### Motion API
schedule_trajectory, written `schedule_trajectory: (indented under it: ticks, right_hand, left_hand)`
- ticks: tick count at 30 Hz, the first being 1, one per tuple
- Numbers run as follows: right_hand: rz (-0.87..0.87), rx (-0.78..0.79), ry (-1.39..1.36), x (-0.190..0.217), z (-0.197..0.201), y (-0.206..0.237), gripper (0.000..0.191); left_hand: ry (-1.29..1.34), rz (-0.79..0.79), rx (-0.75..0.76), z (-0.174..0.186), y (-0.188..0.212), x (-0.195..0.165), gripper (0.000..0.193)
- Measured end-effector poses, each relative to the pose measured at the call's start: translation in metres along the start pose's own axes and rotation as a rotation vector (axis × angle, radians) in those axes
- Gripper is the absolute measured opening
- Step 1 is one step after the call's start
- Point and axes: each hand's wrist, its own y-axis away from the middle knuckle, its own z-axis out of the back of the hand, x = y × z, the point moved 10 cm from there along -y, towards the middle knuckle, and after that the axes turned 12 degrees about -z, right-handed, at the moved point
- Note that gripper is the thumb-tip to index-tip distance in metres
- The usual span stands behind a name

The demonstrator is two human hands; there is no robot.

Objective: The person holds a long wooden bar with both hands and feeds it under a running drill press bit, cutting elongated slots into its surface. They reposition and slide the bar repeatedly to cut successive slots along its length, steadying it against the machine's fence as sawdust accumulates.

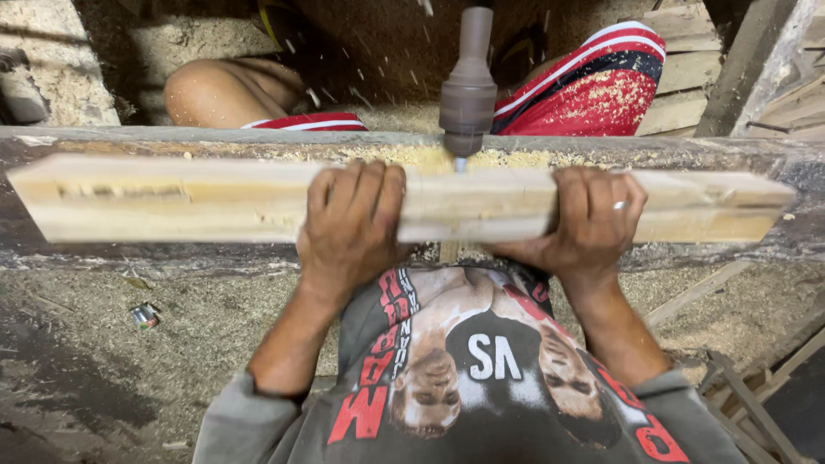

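Both hands, left hand (351, 225) and right hand (591, 219), clamp tight around a pale wooden plank (172, 199) under a spinning bit (467, 94) (sawdust flying)

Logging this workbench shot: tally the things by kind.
Hands: 2, left hand and right hand
Plank: 1
Drill bit: 1
Ring: 1
Total: 5

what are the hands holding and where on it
Both hands, left and right, hold the plank near its middle, either side of the drill bit.
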Motion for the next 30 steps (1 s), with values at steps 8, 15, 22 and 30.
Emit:
schedule_trajectory:
  ticks: [8, 15, 22, 30]
  right_hand:
    - [0.001, 0.016, -0.037, -0.006, 0.005, -0.019, 0.094]
    - [-0.013, 0.009, -0.07, -0.001, 0.007, 0.01, 0.095]
    - [-0.035, 0.032, -0.059, 0.003, 0.009, 0.014, 0.093]
    - [-0.045, 0.045, -0.049, 0.006, 0.006, 0.014, 0.093]
  left_hand:
    - [0.014, 0.014, -0.063, 0.013, -0.02, 0.001, 0.067]
    - [0.014, 0.003, -0.024, 0.007, 0.003, -0.011, 0.068]
    - [0.08, 0.014, -0.041, 0.007, 0.013, -0.011, 0.071]
    - [0.023, 0.007, -0.006, 0.003, 0.017, -0.009, 0.072]
